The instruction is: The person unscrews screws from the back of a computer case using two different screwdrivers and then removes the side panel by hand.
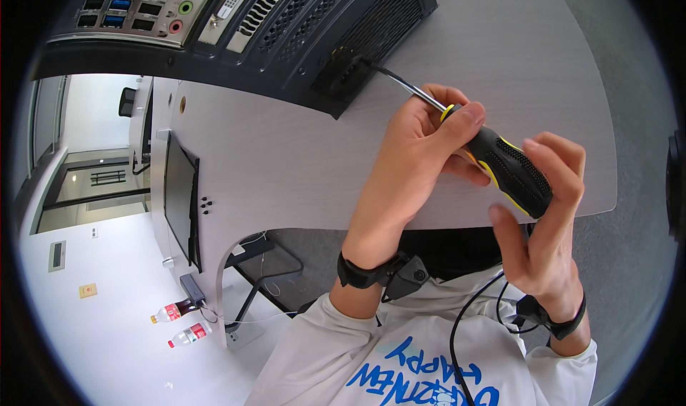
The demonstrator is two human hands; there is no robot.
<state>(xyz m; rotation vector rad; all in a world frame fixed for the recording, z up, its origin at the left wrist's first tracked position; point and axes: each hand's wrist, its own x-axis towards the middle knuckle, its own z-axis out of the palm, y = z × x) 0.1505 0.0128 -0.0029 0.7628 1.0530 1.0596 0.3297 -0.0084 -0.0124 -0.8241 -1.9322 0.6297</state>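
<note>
Black and yellow, the ridged handle of a screwdriver (pixel 504 164) slants above the right part of a pale grey wood-grain table (pixel 286 149), its metal shaft running up and left to the lower corner of a black computer case (pixel 279 84). The tip is beside the dark socket (pixel 341 71) on the case's back panel; whether it sits in a screw is too small to tell. The left hand (pixel 418 145) holds the screwdriver by its front end, thumb and fingers closed round the collar where shaft and handle join. The right hand (pixel 544 252) is at the butt of the handle, its fingers spread wide, thumb on one side and forefinger on the other; I cannot tell whether the forefinger touches the grip. Each wrist wears a black strap, and a thin black cable (pixel 454 334) runs down over a white shirt (pixel 314 356) with blue lettering. Farther left stand a dark flat monitor (pixel 180 199) and, lower down, two bottles with red labels (pixel 189 334).
</note>
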